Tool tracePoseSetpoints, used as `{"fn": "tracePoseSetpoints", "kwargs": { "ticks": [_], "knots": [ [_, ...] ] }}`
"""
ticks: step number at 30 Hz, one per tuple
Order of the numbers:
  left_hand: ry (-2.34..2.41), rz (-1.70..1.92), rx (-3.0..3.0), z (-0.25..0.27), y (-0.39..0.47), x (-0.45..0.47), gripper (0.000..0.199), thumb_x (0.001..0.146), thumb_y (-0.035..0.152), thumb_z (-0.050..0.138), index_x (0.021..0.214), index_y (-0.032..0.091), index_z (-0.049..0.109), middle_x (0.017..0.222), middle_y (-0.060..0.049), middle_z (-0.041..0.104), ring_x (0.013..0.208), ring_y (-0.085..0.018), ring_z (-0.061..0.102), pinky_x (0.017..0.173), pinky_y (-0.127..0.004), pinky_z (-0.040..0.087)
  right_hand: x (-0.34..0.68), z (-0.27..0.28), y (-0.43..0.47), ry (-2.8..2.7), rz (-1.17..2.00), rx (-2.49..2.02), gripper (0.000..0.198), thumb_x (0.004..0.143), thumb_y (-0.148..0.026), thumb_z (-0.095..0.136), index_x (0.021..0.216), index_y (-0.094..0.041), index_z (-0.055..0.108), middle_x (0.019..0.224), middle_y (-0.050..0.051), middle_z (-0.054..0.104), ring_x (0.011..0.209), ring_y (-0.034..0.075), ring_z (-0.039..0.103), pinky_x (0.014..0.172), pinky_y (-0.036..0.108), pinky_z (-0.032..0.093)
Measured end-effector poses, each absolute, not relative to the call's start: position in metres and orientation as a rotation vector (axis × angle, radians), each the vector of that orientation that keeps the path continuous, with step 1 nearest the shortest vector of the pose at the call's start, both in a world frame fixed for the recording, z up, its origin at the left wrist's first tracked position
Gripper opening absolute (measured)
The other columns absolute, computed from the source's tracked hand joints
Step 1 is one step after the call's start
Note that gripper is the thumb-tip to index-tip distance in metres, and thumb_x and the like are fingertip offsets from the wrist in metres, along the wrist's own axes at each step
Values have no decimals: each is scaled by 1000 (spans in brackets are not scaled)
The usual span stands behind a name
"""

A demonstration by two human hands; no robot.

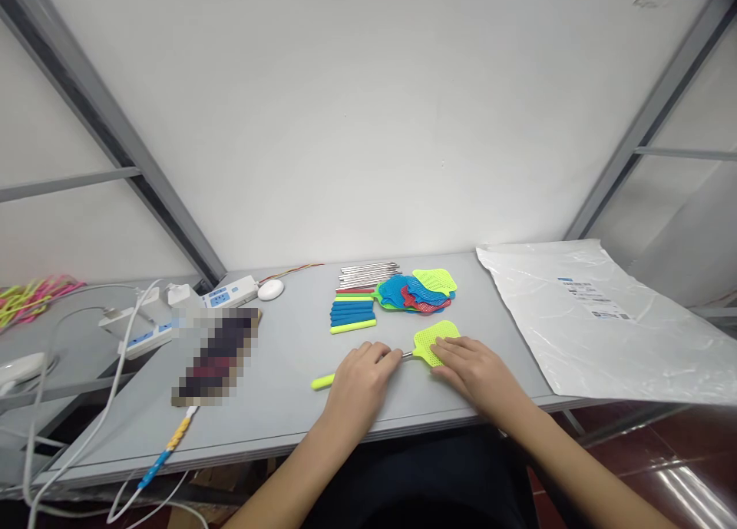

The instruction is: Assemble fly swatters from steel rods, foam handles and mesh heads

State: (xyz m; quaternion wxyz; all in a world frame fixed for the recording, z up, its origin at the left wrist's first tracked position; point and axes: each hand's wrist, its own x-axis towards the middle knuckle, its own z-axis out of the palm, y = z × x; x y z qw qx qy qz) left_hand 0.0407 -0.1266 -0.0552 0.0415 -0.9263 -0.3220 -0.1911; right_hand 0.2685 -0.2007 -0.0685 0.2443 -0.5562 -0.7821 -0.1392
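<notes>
A yellow-green fly swatter lies across the table in front of me, its perforated head [429, 337] on the right and its handle [323, 381] sticking out on the left. My left hand [364, 379] is closed over the thin metal rod, thumb and forefinger pinching it just short of the head. With my right hand [469, 366] I hold the head, the fingers laid over its lower right part. Behind my hands is a pile of blue, red and yellow-green swatter heads [411, 292]. Beside it are a row of mostly blue handles [352, 312] and several metal rods [368, 274].
A large white plastic bag [581, 329] with a label covers the table's right side. Left are a blurred-out phone-like object [219, 356], a round white device [270, 289], power strips [230, 291] and loose cables [115, 391]. Metal frame posts [166, 206] rise at both sides.
</notes>
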Motion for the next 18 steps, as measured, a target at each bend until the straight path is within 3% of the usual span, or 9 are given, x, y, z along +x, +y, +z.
{"fn": "tracePoseSetpoints", "kwargs": {
  "ticks": [18],
  "knots": [
    [-985, -537, -2861, -58, -125, 43, 26, 93, 14, 45, 113, 25, 59, 97, -2, 63, 85, -17, 56, 71, -29, 44, 266, -66, -200, -2154, -379, -1530, 30, 95, -34, 47, 114, -18, 65, 112, 9, 70, 102, 23, 63, 90, 40, 52]
  ]
}}
